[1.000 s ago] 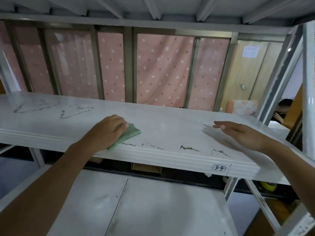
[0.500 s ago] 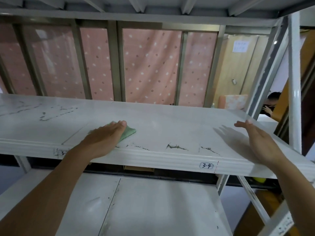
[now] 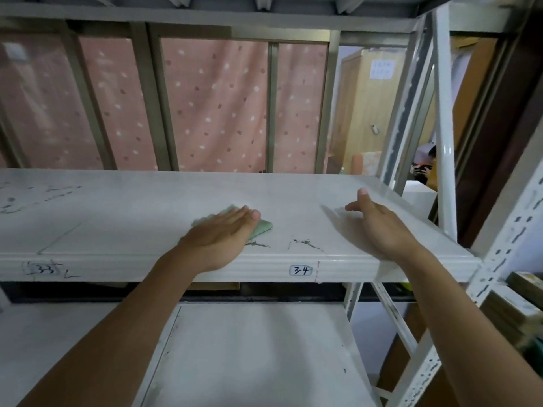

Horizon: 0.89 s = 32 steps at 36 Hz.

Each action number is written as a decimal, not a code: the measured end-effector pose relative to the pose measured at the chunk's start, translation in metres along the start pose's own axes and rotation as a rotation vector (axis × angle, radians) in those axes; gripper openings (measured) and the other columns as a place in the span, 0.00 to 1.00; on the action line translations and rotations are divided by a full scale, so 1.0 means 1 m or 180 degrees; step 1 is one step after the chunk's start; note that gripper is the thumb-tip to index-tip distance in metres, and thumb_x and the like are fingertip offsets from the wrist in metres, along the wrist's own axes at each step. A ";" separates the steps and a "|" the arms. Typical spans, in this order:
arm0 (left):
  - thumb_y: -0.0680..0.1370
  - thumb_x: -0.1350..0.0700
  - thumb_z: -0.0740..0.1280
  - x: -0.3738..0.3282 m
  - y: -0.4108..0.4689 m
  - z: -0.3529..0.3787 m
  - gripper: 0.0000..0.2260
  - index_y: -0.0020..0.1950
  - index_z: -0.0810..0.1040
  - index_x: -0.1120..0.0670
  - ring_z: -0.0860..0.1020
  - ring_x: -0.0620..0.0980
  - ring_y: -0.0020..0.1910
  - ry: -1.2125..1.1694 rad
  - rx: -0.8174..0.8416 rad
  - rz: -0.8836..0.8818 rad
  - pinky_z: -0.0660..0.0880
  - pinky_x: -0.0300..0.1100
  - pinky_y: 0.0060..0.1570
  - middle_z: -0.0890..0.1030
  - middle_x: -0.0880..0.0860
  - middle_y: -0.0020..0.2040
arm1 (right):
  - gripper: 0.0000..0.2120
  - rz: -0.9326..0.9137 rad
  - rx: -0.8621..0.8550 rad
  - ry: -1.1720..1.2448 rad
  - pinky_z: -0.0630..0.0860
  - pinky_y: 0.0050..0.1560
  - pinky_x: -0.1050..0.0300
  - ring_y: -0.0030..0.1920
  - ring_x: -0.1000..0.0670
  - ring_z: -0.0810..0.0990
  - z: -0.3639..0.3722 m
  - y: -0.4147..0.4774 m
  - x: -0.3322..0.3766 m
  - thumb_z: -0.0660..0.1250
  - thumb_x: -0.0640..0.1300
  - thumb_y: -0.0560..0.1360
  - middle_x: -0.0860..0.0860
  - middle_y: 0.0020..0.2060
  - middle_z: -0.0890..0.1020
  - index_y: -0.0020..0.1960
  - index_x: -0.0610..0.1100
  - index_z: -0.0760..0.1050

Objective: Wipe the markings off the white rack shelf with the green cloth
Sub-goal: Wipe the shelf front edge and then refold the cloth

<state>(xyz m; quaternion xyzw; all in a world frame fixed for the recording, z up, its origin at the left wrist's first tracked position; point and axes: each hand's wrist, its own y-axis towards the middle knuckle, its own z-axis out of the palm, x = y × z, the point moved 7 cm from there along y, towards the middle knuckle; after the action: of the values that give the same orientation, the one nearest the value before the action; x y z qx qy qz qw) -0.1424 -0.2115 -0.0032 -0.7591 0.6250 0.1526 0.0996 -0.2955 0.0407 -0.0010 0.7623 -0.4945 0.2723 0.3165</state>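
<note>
Green cloth [image 3: 263, 227] mid-wipe: left hand [image 3: 219, 235] is pressing it flat on the white rack shelf [image 3: 141, 221], fingers [image 3: 239, 215] straight.
Right hand [image 3: 382, 227] is idling over the shelf, released, holding nothing. Markings [image 3: 305, 243] are lying just right of the cloth by the front edge, so the next stroke is likely heading rightward over them.

Your head camera looks forward and down onto the white rack shelf [image 3: 132, 230]. It sits close before its front edge
</note>
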 end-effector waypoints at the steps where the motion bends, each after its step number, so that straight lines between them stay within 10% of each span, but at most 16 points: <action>1: 0.81 0.34 0.35 -0.005 0.004 0.005 0.33 0.84 0.54 0.43 0.48 0.41 0.83 -0.0029 0.0039 0.0034 0.45 0.46 0.81 0.52 0.41 0.84 | 0.36 0.0006 -0.0018 0.0091 0.62 0.59 0.53 0.60 0.53 0.70 -0.001 0.001 -0.002 0.37 0.67 0.80 0.51 0.68 0.75 0.63 0.52 0.78; 19: 0.86 0.38 0.42 -0.116 0.021 0.064 0.24 0.83 0.52 0.37 0.43 0.27 0.77 0.0175 0.0672 0.1452 0.41 0.39 0.81 0.48 0.30 0.80 | 0.31 0.0123 -0.0141 0.1159 0.66 0.62 0.54 0.60 0.52 0.76 -0.015 0.011 -0.018 0.44 0.60 0.83 0.52 0.57 0.81 0.60 0.45 0.81; 32: 0.86 0.42 0.57 -0.139 0.005 0.080 0.27 0.83 0.51 0.39 0.46 0.32 0.80 0.0813 -0.0075 0.2517 0.38 0.29 0.76 0.51 0.35 0.82 | 0.31 0.0030 -0.0143 0.1009 0.69 0.59 0.54 0.59 0.52 0.78 -0.018 0.010 -0.017 0.44 0.62 0.83 0.52 0.57 0.82 0.58 0.45 0.82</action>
<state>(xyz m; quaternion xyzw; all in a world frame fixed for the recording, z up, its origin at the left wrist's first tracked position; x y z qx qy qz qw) -0.1800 -0.0573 -0.0284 -0.4745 0.8739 0.0908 -0.0536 -0.3133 0.0608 -0.0001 0.7002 -0.4480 0.3796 0.4062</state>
